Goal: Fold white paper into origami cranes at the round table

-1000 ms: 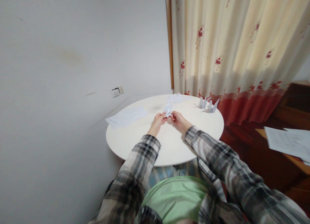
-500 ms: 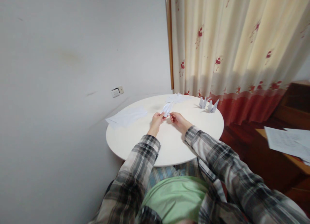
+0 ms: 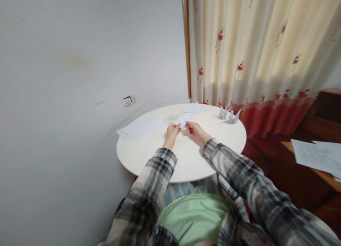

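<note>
My left hand (image 3: 172, 131) and my right hand (image 3: 193, 129) both pinch a small folded piece of white paper (image 3: 183, 120) just above the round white table (image 3: 186, 160). The fingers of each hand are closed on the paper's lower edges, and its pointed end sticks up and away from me. Both arms wear plaid sleeves.
A stack of white paper sheets (image 3: 140, 128) lies at the table's left edge. Two folded paper cranes (image 3: 229, 115) stand at the far right, and more folded paper (image 3: 193, 107) lies at the far edge. A curtain (image 3: 255, 54) hangs behind; a wooden desk with papers (image 3: 314, 155) is at right.
The folded paper has tilted lower and my hands have shifted slightly away from me and closer together on it.
</note>
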Demonstrator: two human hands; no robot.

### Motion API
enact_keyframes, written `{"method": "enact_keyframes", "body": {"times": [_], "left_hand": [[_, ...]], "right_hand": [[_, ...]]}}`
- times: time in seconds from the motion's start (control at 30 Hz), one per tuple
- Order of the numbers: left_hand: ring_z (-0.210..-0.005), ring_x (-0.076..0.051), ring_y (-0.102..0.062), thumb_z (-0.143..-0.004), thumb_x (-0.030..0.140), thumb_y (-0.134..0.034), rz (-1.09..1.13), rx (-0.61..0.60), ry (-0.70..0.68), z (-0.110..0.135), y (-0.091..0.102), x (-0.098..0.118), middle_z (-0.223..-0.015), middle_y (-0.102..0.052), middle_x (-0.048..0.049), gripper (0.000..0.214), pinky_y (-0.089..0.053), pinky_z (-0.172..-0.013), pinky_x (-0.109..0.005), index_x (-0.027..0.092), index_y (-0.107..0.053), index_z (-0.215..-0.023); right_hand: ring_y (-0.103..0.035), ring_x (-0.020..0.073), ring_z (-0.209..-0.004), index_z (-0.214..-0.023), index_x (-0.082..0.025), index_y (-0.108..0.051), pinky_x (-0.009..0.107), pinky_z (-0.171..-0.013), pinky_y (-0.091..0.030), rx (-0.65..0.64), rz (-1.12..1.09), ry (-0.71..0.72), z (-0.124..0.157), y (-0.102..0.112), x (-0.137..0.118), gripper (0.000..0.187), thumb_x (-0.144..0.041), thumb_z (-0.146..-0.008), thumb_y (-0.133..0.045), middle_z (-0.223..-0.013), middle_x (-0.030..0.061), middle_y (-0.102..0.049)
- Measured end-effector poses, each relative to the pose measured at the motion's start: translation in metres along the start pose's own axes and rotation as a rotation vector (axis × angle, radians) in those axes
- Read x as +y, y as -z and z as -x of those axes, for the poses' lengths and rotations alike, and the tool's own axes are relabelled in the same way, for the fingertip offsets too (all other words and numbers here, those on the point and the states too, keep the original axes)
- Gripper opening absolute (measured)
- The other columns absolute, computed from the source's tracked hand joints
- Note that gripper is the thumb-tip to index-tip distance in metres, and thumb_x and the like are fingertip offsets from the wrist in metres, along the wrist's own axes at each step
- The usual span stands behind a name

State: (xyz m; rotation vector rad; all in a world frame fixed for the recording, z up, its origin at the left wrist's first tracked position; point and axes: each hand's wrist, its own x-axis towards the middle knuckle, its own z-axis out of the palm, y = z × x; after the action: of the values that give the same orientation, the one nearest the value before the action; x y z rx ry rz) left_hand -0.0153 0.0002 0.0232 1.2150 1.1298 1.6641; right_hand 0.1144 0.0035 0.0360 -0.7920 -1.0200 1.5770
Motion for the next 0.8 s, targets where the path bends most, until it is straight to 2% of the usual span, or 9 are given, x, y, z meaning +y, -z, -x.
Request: {"method": "enact_keyframes", "body": {"times": [0.27,0.5,0.6,0.7,0.8], "left_hand": [[-0.053,-0.009,-0.052,-0.06,0.037,-0.073,-0.052,-0.01,-0.005,0.0007,-0.0001,0.0,-0.056,-0.054,0.0017,0.032,-0.039,-0.05,-0.02,0.017,-0.048,-0.06],[-0.053,-0.01,-0.052,-0.061,0.035,-0.072,-0.075,-0.031,0.015,0.001,-0.0012,-0.0011,-0.055,-0.054,0.0016,0.03,-0.039,-0.05,-0.02,0.017,-0.048,-0.06],[-0.053,-0.01,-0.052,-0.064,0.034,-0.07,-0.089,-0.029,0.006,0.0012,-0.001,-0.0015,-0.056,-0.055,0.001,0.028,-0.038,-0.05,-0.021,0.017,-0.048,-0.06],[-0.054,-0.011,-0.053,-0.064,0.033,-0.07,-0.091,-0.036,0.007,0.0018,-0.0007,-0.0011,-0.056,-0.055,0.0009,0.027,-0.038,-0.05,-0.02,0.017,-0.048,-0.06],[-0.055,-0.011,-0.053,-0.064,0.034,-0.07,-0.101,-0.038,0.007,0.0022,-0.0005,-0.0011,-0.056,-0.055,0.0009,0.027,-0.038,-0.05,-0.021,0.017,-0.048,-0.061]], "right_hand": [[-0.038,0.0047,-0.039,-0.058,-0.015,-0.052,0.018,-0.039,-0.026,0.132,0.029,0.112,-0.0057,0.004,0.0,0.015,-0.021,-0.066,-0.064,-0.044,-0.0046,-0.05],[-0.041,0.0042,-0.04,-0.063,-0.016,-0.052,0.016,-0.04,-0.027,0.138,0.031,0.183,-0.0042,0.0035,-0.0011,0.013,-0.023,-0.065,-0.063,-0.047,-0.006,-0.05],[-0.043,0.0051,-0.041,-0.079,-0.017,-0.055,0.016,-0.041,-0.029,0.193,-0.008,0.196,-0.0016,0.0021,-0.0035,0.013,-0.022,-0.068,-0.06,-0.049,-0.0064,-0.052],[-0.044,0.0057,-0.041,-0.104,-0.017,-0.052,0.016,-0.042,-0.03,0.239,-0.044,0.18,0.0013,0.0006,-0.0059,0.033,-0.021,-0.072,-0.057,-0.051,-0.0069,-0.055],[-0.043,0.0056,-0.041,-0.117,-0.016,-0.047,0.016,-0.043,-0.032,0.211,-0.038,0.192,0.0033,-0.0004,-0.0071,0.046,-0.021,-0.073,-0.057,-0.051,-0.007,-0.057]]}}
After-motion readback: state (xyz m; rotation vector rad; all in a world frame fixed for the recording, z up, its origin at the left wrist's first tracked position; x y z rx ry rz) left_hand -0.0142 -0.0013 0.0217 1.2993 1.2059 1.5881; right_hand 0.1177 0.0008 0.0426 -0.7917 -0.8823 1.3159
